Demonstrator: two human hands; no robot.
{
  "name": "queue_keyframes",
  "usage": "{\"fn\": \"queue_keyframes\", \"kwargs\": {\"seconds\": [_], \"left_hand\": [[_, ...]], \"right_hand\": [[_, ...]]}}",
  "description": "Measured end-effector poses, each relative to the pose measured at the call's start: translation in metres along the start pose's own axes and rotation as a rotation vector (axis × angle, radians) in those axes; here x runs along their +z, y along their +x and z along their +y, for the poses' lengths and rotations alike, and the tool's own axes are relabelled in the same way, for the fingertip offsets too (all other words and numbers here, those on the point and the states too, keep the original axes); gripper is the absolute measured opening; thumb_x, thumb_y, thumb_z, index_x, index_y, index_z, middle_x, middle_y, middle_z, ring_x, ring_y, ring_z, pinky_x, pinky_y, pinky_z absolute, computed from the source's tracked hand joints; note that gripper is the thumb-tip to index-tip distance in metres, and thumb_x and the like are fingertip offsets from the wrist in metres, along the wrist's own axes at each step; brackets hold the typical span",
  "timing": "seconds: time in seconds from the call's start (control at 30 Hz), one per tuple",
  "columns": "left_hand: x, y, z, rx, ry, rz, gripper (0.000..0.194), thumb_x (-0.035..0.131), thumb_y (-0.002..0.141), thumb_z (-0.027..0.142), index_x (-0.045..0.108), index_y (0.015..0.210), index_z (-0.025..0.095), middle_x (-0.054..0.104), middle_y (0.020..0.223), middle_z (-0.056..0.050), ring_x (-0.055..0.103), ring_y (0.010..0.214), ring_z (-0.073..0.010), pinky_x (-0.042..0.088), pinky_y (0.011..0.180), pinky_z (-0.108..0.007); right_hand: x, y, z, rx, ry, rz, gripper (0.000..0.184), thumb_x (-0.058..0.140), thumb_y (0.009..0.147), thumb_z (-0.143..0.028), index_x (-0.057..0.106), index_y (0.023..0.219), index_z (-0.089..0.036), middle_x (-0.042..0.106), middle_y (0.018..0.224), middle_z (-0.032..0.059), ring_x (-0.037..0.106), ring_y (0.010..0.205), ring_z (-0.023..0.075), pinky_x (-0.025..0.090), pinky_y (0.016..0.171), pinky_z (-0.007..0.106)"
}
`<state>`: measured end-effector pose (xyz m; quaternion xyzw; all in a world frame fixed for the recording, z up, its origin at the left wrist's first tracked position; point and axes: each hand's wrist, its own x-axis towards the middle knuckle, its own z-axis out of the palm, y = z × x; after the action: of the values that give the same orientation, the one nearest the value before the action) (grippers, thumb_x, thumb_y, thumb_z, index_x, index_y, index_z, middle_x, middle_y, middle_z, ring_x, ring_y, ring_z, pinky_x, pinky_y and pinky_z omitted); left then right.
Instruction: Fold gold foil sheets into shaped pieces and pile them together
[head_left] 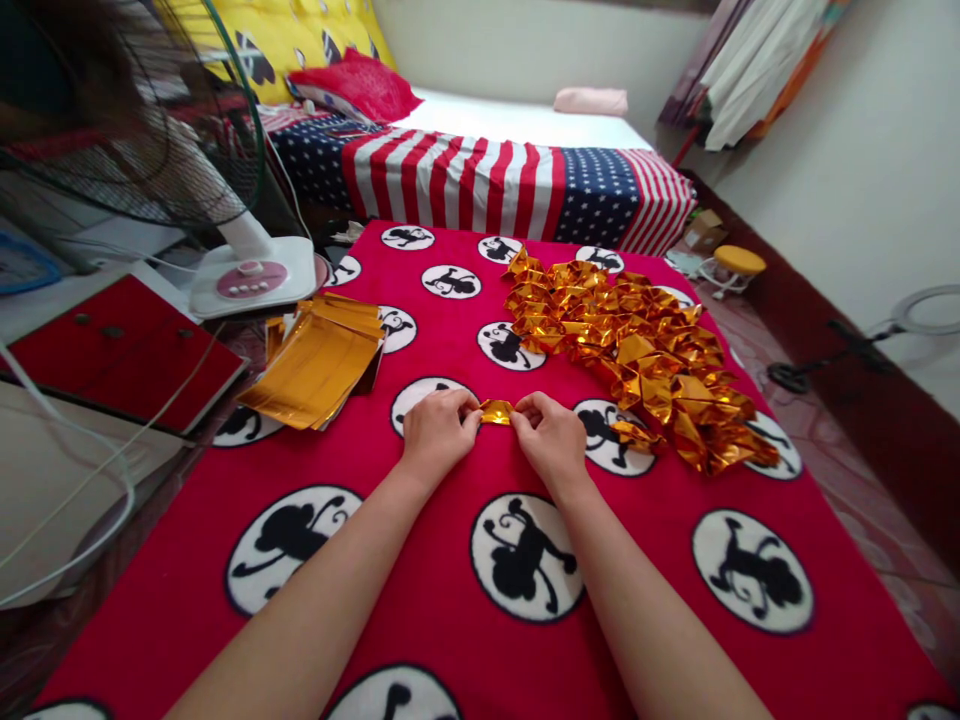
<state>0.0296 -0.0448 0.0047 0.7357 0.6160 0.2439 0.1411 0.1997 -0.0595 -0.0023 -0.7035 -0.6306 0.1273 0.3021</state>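
Note:
Between my two hands is a small folded piece of gold foil paper, held just over the red cloth with black figures in white circles. My left hand pinches its left end with thumb and fingers. At the other end, the fingertips of my right hand are closed on it too. Flat sheets of gold foil paper lie in a loose stack to the left. Many folded gold foil pieces are heaped on the right, the nearest one close to my right hand.
At the far left, a fan with a wire guard stands beside the cloth, near a red-topped cabinet. A bed with a striped, starred cover is behind. A yellow stool sits on the floor at right.

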Motion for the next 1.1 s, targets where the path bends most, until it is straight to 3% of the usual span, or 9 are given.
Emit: {"fn": "queue_keyframes", "kwargs": {"seconds": [0.33,0.53,0.73,0.9,1.1], "left_hand": [[0.002,0.001,0.001,-0.021,-0.011,0.021,0.005,0.065,0.08,0.029,0.069,0.081,0.025,0.071,0.077,-0.001,0.064,0.073,-0.0196,0.038,0.059,-0.028],[0.004,-0.003,-0.001,-0.03,-0.004,0.061,0.013,0.067,0.081,0.03,0.067,0.091,0.023,0.069,0.094,-0.005,0.063,0.083,-0.0198,0.043,0.067,-0.028],[0.005,-0.003,-0.004,0.004,-0.068,0.053,0.015,0.067,0.082,0.031,0.067,0.094,0.022,0.068,0.093,-0.004,0.063,0.082,-0.0188,0.044,0.07,-0.028],[0.006,0.0,-0.009,0.078,-0.213,0.088,0.021,0.069,0.081,0.033,0.07,0.098,0.021,0.071,0.094,-0.005,0.063,0.09,-0.0207,0.046,0.08,-0.03],[0.008,0.002,-0.015,0.004,-0.533,0.029,0.018,0.066,0.081,0.032,0.075,0.089,0.018,0.074,0.082,-0.004,0.064,0.073,-0.0165,0.046,0.067,-0.025]], "right_hand": [[0.005,0.001,0.0,-0.007,-0.004,0.023,0.007,0.063,0.078,-0.025,0.069,0.078,-0.024,0.071,0.074,0.0014,0.062,0.066,0.0174,0.037,0.059,0.028],[0.005,0.003,-0.008,0.035,-0.103,0.015,0.005,0.065,0.079,-0.024,0.07,0.08,-0.023,0.066,0.081,0.0042,0.06,0.07,0.0185,0.035,0.06,0.03],[0.008,0.001,-0.011,0.02,-0.144,0.028,0.008,0.06,0.082,-0.019,0.065,0.076,-0.021,0.063,0.086,0.0066,0.059,0.079,0.0214,0.036,0.068,0.032],[0.013,-0.003,-0.009,-0.04,0.14,0.081,0.01,0.053,0.086,-0.021,0.06,0.078,-0.021,0.067,0.081,0.0029,0.06,0.081,0.0203,0.038,0.073,0.031],[0.017,-0.003,-0.005,-0.045,0.558,-0.01,0.014,0.059,0.085,-0.035,0.062,0.088,-0.022,0.068,0.079,0.0004,0.061,0.071,0.0162,0.044,0.068,0.026]]}}
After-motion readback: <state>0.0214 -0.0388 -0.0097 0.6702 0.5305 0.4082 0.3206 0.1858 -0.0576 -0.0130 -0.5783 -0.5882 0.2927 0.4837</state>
